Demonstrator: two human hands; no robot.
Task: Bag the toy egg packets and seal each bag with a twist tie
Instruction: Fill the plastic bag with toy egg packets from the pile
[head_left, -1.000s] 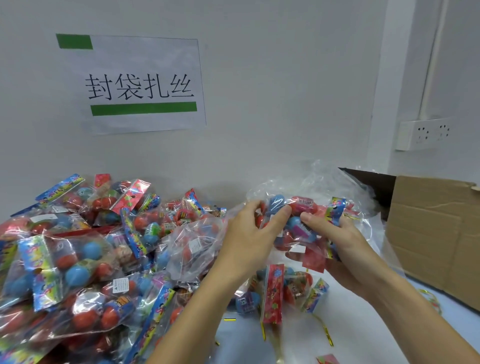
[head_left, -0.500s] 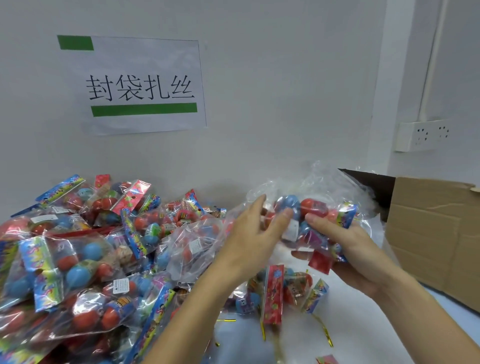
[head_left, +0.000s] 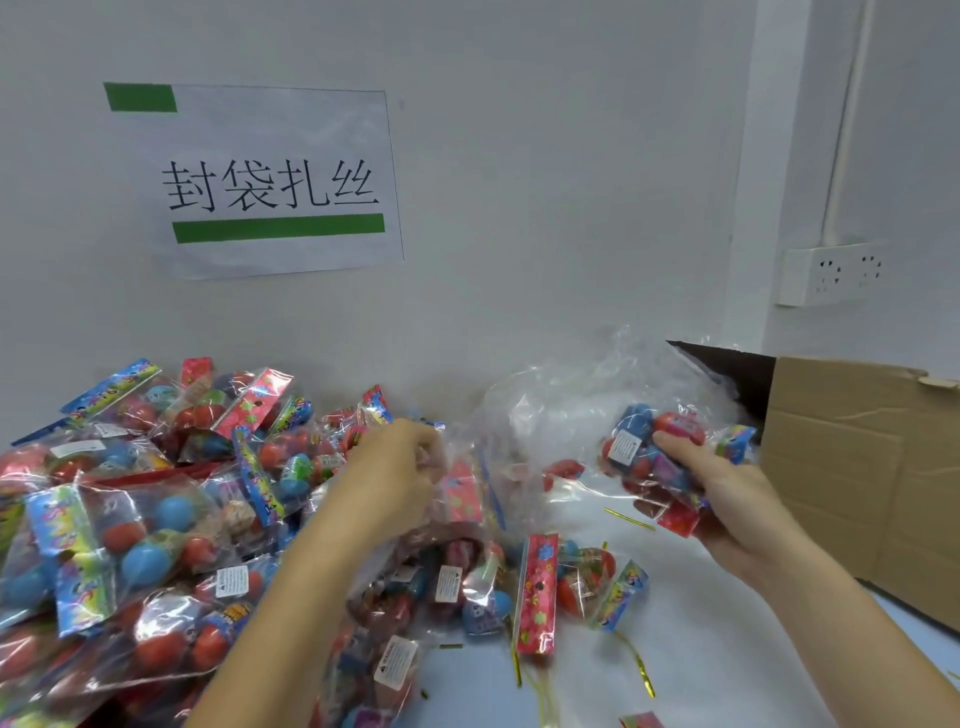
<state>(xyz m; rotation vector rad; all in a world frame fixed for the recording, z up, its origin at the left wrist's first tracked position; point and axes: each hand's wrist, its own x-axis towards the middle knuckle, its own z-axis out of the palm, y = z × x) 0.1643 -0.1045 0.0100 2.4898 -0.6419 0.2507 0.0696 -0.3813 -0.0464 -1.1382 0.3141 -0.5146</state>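
Note:
My right hand (head_left: 719, 499) grips a bunch of toy egg packets (head_left: 654, 447) with red and blue eggs, held up in front of the cardboard box. My left hand (head_left: 400, 467) has its fingers curled into the pile of packets, pinching a clear packet (head_left: 467, 488) with a red header card; the picture is blurred there. A big heap of egg packets (head_left: 130, 519) covers the left of the table. Loose gold twist ties (head_left: 628, 518) lie on the white table, with more twist ties (head_left: 641, 670) nearer me. Crumpled clear bags (head_left: 582, 395) lie at the back by the wall.
An open cardboard box (head_left: 857, 467) stands at the right. More packets (head_left: 540, 587) lie in the middle between my arms. A paper sign (head_left: 270, 182) and a wall socket (head_left: 831, 273) are on the wall behind.
My hands have come apart. The left hand let go of the bunch and moved left to the pile; the right hand moved right, still holding the bunch of packets.

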